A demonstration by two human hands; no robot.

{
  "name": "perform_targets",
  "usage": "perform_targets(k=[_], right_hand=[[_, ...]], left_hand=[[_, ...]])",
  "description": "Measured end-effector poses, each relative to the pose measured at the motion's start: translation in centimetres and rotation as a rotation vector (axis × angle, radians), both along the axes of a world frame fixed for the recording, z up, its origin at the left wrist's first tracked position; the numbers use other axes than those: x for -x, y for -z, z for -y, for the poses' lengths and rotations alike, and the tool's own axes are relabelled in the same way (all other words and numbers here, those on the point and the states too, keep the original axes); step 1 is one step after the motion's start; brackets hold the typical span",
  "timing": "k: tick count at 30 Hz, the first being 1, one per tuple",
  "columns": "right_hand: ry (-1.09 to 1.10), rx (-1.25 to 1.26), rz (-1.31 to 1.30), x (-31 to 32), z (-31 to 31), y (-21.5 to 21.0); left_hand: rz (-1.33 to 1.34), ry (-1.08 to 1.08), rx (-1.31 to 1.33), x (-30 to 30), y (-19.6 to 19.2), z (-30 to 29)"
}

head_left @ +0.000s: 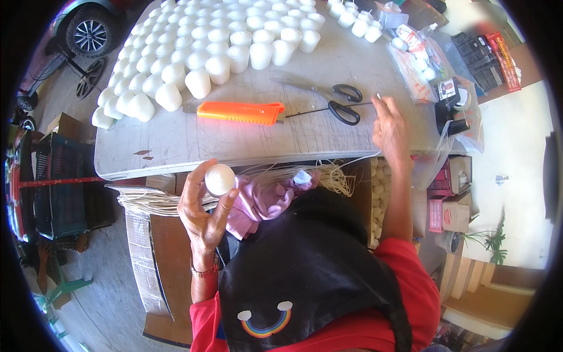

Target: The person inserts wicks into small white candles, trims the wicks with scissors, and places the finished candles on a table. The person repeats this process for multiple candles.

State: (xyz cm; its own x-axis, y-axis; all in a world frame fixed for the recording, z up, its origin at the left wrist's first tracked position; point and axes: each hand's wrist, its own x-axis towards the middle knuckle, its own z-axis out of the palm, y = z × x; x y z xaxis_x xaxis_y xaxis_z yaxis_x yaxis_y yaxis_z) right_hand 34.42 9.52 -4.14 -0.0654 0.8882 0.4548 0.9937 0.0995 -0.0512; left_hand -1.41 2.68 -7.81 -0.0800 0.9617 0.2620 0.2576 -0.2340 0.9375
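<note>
My left hand point(202, 205) holds a small white candle point(219, 179) below the front edge of the grey table point(176, 144). My right hand point(390, 126) is raised over the table's right part, pinching a thin pale wick point(378, 95) between the fingertips. Black-handled scissors point(334, 100) lie just left of that hand. An orange utility knife point(240, 112) lies in the middle of the table. A bundle of pale wicks point(234, 182) lies across my lap under the table edge.
Several rows of white candles point(199, 53) fill the far left of the table, with more candles point(355, 17) at the back right. Plastic bags point(419, 64) and a tape dispenser point(451, 105) crowd the right edge. A dark crate point(64, 182) stands at left, cardboard boxes point(451, 205) at right.
</note>
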Motion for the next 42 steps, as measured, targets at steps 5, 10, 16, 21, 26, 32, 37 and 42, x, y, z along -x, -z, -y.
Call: perform_targets(k=[5, 10, 16, 21, 26, 32, 37, 42], right_hand=[[-0.062, -0.017, 0.04, 0.5, 4.7, 0.6], [-0.094, -0.044, 0.003, 0.8, 7.3, 1.4], [-0.171, -0.1, 0.021, 0.4, 7.8, 2.2], [-0.221, -0.1, -0.04, 0.3, 8.3, 2.2], [-0.316, -0.118, -0.3, 2.3, 9.6, 1.0], [-0.707, 0.003, -0.542, 7.3, 10.3, 0.3], [-1.004, 0.104, -0.476, 10.1, 9.2, 0.2], [-1.041, 0.125, -0.434, 11.0, 8.6, -0.3]], left_hand=[[-0.012, 0.047, 0.024, -0.7, -0.4, 0.0], [-0.067, 0.056, 0.046, -1.3, -0.6, 0.1], [-0.069, 0.088, 0.022, -2.1, -1.0, 0.0], [0.116, 0.091, 0.084, -2.5, -1.3, 0.3], [0.665, 0.111, 0.105, -1.5, -1.0, 0.1], [1.392, 0.331, 0.142, 0.8, 0.7, -1.7], [1.506, 0.337, 0.128, 2.0, 1.4, -2.3], [1.584, 0.287, 0.097, 2.8, 1.6, -1.9]])
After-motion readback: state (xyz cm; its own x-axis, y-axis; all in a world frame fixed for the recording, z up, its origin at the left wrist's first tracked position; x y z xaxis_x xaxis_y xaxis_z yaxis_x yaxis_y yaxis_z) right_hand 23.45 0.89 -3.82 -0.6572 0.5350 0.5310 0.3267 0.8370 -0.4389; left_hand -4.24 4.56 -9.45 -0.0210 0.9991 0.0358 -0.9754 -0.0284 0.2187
